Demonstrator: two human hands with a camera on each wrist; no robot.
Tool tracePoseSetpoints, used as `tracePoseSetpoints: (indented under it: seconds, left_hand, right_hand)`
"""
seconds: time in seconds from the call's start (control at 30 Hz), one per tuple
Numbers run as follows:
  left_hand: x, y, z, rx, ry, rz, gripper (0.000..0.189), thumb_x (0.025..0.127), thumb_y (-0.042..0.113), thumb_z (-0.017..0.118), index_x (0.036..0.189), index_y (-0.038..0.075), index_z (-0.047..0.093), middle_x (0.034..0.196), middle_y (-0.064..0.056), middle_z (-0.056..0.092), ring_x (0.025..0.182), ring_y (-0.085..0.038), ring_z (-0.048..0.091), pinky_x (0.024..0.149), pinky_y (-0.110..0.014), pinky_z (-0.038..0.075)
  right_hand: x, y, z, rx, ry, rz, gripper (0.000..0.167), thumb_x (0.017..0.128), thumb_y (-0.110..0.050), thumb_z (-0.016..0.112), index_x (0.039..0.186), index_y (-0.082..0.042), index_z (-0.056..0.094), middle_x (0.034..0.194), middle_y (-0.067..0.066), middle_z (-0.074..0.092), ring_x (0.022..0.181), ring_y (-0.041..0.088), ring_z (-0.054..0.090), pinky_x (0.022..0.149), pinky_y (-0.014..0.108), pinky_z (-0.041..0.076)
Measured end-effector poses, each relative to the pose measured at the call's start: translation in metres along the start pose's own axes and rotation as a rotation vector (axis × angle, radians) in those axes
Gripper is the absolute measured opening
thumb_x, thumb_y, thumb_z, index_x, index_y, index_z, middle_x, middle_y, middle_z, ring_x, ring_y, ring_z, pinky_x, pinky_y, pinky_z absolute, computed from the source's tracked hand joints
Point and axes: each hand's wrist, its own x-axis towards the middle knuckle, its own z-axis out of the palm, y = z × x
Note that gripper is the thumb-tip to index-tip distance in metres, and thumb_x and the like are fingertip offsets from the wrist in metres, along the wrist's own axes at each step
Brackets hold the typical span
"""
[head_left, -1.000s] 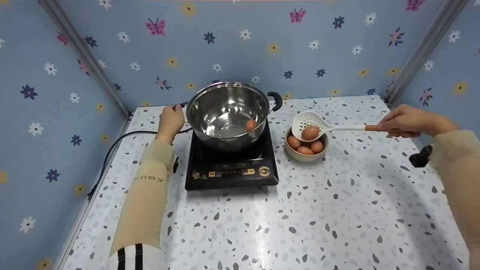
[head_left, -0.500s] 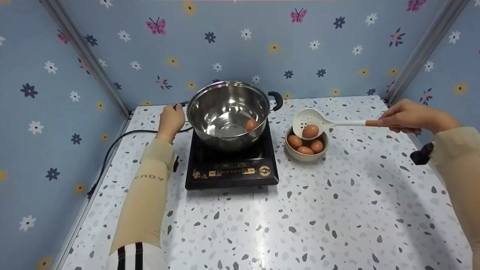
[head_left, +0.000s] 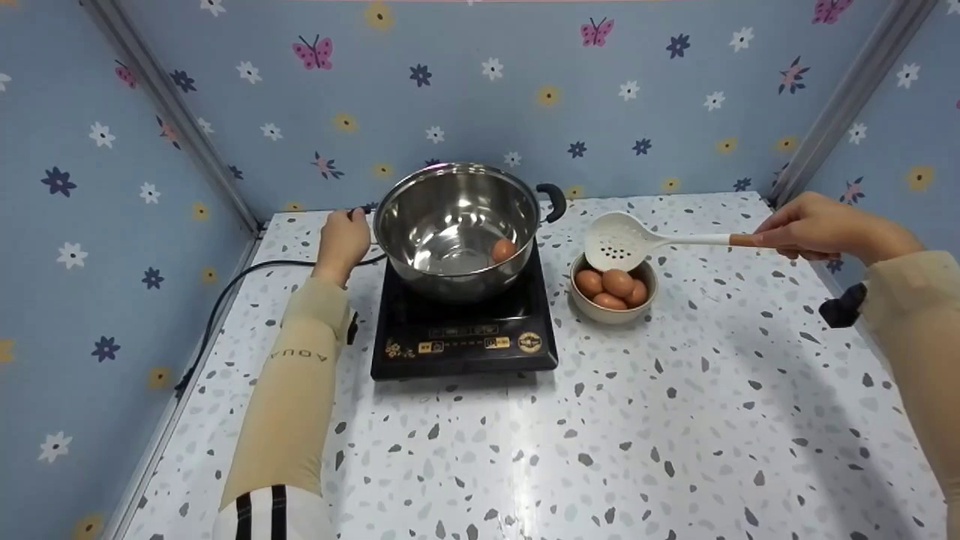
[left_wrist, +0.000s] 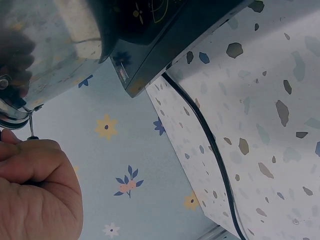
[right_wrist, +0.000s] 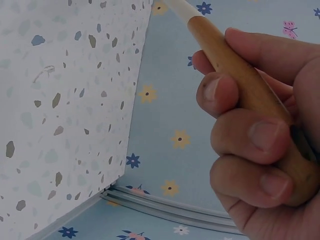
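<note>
My left hand (head_left: 344, 241) grips the black side handle of a steel pot (head_left: 457, 279); in the left wrist view the left hand (left_wrist: 37, 187) has its fingers curled beside the pot wall. One brown egg (head_left: 503, 250) lies inside the pot. My right hand (head_left: 821, 229) holds a white slotted skimmer (head_left: 619, 241) by its wooden handle (right_wrist: 235, 65), fingers wrapped round it in the right wrist view. The skimmer's bowl carries no egg and hangs at the back rim of a small cream bowl (head_left: 611, 316). Several brown eggs (head_left: 618, 283) are heaped in that bowl.
The pot stands on a black induction cooker (head_left: 463, 349). A black cable (head_left: 225, 292) runs from it to the left table edge. The speckled white table (head_left: 600, 442) is bounded by blue flowered walls (head_left: 465, 90) at the back and sides.
The egg that was in the skimmer has slipped off onto the other eggs in the small bowl. The skimmer has risen slightly with my right hand. My left hand has stayed put.
</note>
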Motion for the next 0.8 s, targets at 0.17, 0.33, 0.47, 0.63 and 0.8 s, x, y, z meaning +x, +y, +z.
tracePoseSetpoints:
  seconds: [0.17, 0.33, 0.47, 0.63, 0.8]
  left_hand:
    - [-0.001, 0.002, 0.0, 0.002, 0.006, -0.003, 0.046, 0.119, 0.03, 0.027, 0.122, -0.006, 0.055, 0.099, -0.013, 0.048, 0.094, -0.031, 0.05, 0.089, -0.048, 0.043]
    - [-0.001, 0.002, -0.001, 0.004, 0.004, -0.001, 0.046, 0.119, 0.029, 0.027, 0.121, -0.007, 0.055, 0.099, -0.013, 0.047, 0.097, -0.032, 0.05, 0.092, -0.049, 0.043]
    - [-0.001, 0.002, -0.001, -0.001, -0.002, -0.004, 0.047, 0.119, 0.03, 0.028, 0.126, -0.008, 0.055, 0.1, -0.013, 0.048, 0.097, -0.031, 0.05, 0.092, -0.049, 0.043]
    - [-0.001, 0.002, -0.001, -0.005, -0.001, -0.008, 0.04, 0.119, 0.03, 0.028, 0.115, -0.002, 0.053, 0.095, -0.011, 0.045, 0.088, -0.028, 0.047, 0.084, -0.045, 0.041]
    - [-0.001, 0.002, -0.001, 0.001, -0.004, -0.008, 0.049, 0.118, 0.029, 0.027, 0.126, -0.009, 0.057, 0.116, -0.028, 0.058, 0.109, -0.037, 0.057, 0.099, -0.053, 0.046]
  right_hand:
    - [-0.003, -0.001, -0.006, -0.006, 0.034, 0.0, 0.041, 0.112, -0.024, 0.061, 0.136, 0.009, 0.068, 0.073, 0.003, 0.062, 0.049, 0.011, 0.042, 0.047, 0.029, 0.041]
    - [-0.007, -0.005, -0.014, 0.008, 0.06, 0.009, 0.045, 0.112, -0.027, 0.062, 0.137, 0.009, 0.067, 0.074, 0.003, 0.062, 0.049, 0.011, 0.042, 0.046, 0.029, 0.039]
    - [-0.01, -0.013, -0.021, 0.026, 0.09, -0.004, 0.045, 0.113, -0.031, 0.06, 0.134, 0.008, 0.069, 0.073, 0.003, 0.061, 0.048, 0.012, 0.04, 0.045, 0.032, 0.039]
    - [-0.012, -0.027, -0.029, 0.036, 0.115, -0.006, 0.043, 0.115, -0.033, 0.056, 0.128, 0.005, 0.072, 0.072, 0.002, 0.061, 0.048, 0.012, 0.039, 0.045, 0.033, 0.039]
    - [-0.016, -0.043, -0.035, 0.076, 0.135, -0.035, 0.042, 0.115, -0.034, 0.056, 0.124, 0.002, 0.075, 0.07, 0.004, 0.062, 0.047, 0.012, 0.039, 0.043, 0.033, 0.038]
